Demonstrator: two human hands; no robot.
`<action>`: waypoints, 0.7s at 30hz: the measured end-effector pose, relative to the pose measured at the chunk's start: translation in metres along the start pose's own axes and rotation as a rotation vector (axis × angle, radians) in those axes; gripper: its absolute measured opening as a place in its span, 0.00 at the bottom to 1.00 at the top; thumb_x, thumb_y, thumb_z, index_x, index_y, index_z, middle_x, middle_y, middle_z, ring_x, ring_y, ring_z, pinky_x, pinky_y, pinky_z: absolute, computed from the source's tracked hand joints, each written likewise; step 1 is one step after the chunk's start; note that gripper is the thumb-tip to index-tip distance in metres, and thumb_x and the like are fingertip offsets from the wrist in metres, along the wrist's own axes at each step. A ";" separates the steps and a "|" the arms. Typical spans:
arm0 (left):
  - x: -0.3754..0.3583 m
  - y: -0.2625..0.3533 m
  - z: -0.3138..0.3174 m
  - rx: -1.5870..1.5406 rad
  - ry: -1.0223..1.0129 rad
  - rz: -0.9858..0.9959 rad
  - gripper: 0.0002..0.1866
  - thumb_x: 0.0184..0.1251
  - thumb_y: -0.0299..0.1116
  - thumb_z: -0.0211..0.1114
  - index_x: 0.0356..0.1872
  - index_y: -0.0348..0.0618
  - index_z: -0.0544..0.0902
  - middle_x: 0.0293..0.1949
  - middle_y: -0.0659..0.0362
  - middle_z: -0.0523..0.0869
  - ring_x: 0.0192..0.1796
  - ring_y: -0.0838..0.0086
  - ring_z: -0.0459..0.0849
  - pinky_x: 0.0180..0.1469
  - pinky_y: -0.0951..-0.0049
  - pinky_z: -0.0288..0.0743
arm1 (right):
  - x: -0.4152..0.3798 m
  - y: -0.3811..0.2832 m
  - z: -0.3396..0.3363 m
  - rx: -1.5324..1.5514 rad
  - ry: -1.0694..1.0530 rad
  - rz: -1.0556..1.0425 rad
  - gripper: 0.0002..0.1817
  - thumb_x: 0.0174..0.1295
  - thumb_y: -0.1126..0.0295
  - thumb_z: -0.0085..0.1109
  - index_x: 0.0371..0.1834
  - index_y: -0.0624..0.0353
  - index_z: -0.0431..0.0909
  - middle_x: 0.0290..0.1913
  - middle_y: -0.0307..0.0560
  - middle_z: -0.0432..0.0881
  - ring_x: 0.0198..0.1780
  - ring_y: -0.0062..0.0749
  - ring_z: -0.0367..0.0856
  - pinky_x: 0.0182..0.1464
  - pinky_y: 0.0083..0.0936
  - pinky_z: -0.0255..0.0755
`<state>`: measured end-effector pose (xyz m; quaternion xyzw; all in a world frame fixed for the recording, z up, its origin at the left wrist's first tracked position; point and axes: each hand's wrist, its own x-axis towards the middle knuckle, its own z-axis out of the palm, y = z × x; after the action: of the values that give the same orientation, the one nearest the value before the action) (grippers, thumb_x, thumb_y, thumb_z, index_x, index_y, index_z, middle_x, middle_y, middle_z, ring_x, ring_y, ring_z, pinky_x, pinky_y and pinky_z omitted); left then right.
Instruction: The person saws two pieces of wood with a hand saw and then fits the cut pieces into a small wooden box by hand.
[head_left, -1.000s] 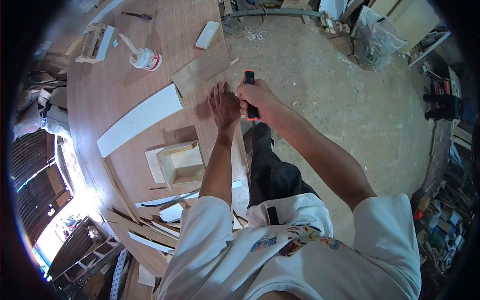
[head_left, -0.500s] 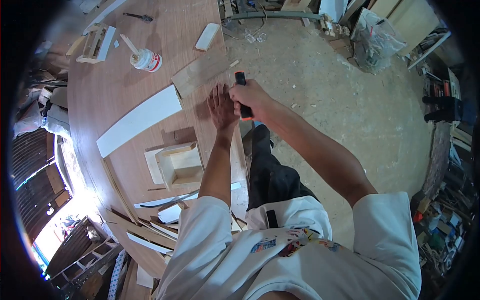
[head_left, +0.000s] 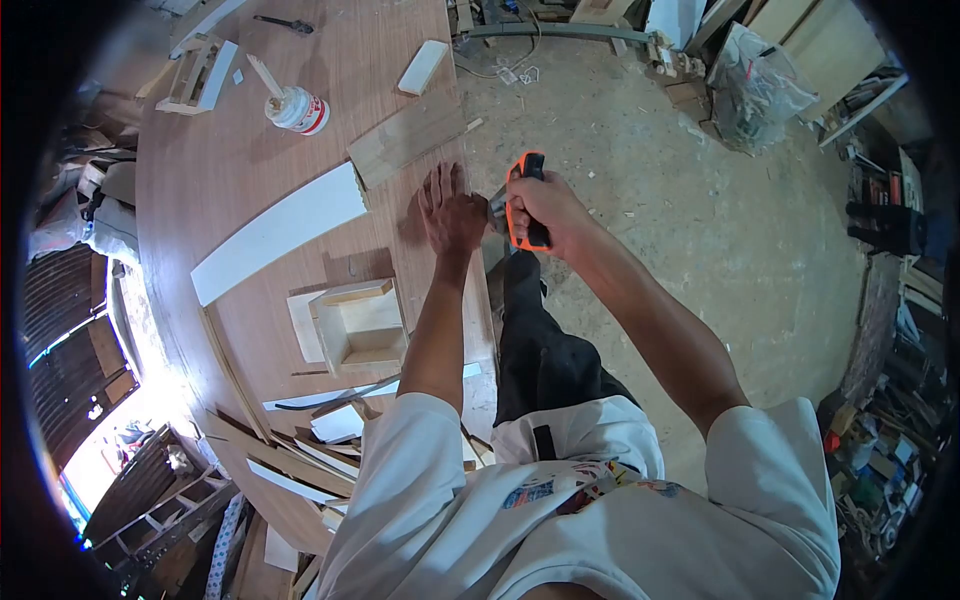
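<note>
My right hand [head_left: 548, 208] is wrapped round the orange and black handle of a handsaw [head_left: 513, 222], just off the table's edge. Only a short grey stretch of its blade shows, beside my left wrist; the rest is hidden. My left hand [head_left: 452, 212] lies flat, fingers stretched out, on the wooden surface at that edge. Beyond its fingertips lies a bare wooden board [head_left: 405, 138]. To its left is a long white-faced panel [head_left: 285, 232] with a ragged right end.
An open wooden box [head_left: 362, 325] sits on the table [head_left: 230, 165]. Farther off are a white tub [head_left: 298, 110] with a stick in it, a small white block [head_left: 423, 67] and a slatted wooden piece [head_left: 198, 78]. Offcuts [head_left: 320, 455] pile up at lower left. Scraps litter the floor [head_left: 680, 240].
My right hand has moved right, away from my left hand, drawing the saw handle out past the table edge. More of the handle shows now. My left hand stays nearly in place.
</note>
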<state>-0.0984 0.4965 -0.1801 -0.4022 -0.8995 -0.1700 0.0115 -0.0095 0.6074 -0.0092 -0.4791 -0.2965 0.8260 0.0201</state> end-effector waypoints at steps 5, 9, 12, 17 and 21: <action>-0.002 -0.001 0.002 -0.027 0.185 0.101 0.25 0.57 0.38 0.55 0.57 0.40 0.75 0.64 0.52 0.71 0.68 0.61 0.66 0.70 0.55 0.54 | 0.000 -0.016 0.012 0.020 0.008 -0.021 0.05 0.54 0.80 0.49 0.28 0.58 0.65 0.19 0.37 0.65 0.16 0.21 0.63 0.17 0.22 0.60; -0.001 0.000 0.004 0.008 0.165 0.073 0.25 0.58 0.36 0.55 0.57 0.40 0.76 0.63 0.52 0.72 0.67 0.60 0.67 0.68 0.54 0.56 | -0.002 -0.024 0.019 0.081 -0.002 0.001 0.04 0.54 0.81 0.49 0.28 0.60 0.65 0.20 0.38 0.66 0.16 0.21 0.64 0.17 0.23 0.61; -0.003 -0.003 0.004 0.010 0.136 0.082 0.25 0.59 0.39 0.55 0.58 0.40 0.75 0.64 0.52 0.71 0.68 0.60 0.66 0.69 0.54 0.55 | -0.001 -0.022 0.025 0.088 0.000 -0.002 0.04 0.54 0.81 0.48 0.27 0.60 0.65 0.20 0.39 0.66 0.16 0.22 0.64 0.18 0.23 0.62; 0.001 0.000 -0.002 -0.047 0.055 0.071 0.29 0.58 0.44 0.57 0.60 0.41 0.73 0.66 0.53 0.67 0.70 0.60 0.62 0.70 0.54 0.52 | -0.009 -0.028 0.041 0.069 0.020 -0.008 0.05 0.54 0.81 0.48 0.25 0.60 0.65 0.20 0.39 0.66 0.16 0.22 0.64 0.18 0.25 0.62; -0.005 -0.001 0.000 -0.059 0.061 0.067 0.33 0.56 0.49 0.59 0.61 0.41 0.72 0.67 0.53 0.66 0.71 0.61 0.60 0.70 0.53 0.51 | -0.006 -0.021 0.038 0.047 0.005 0.009 0.05 0.54 0.81 0.48 0.25 0.59 0.65 0.20 0.39 0.66 0.17 0.22 0.64 0.19 0.25 0.61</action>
<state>-0.0959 0.4917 -0.1809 -0.4269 -0.8794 -0.2081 0.0327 -0.0419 0.6049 0.0197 -0.4821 -0.2748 0.8314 0.0281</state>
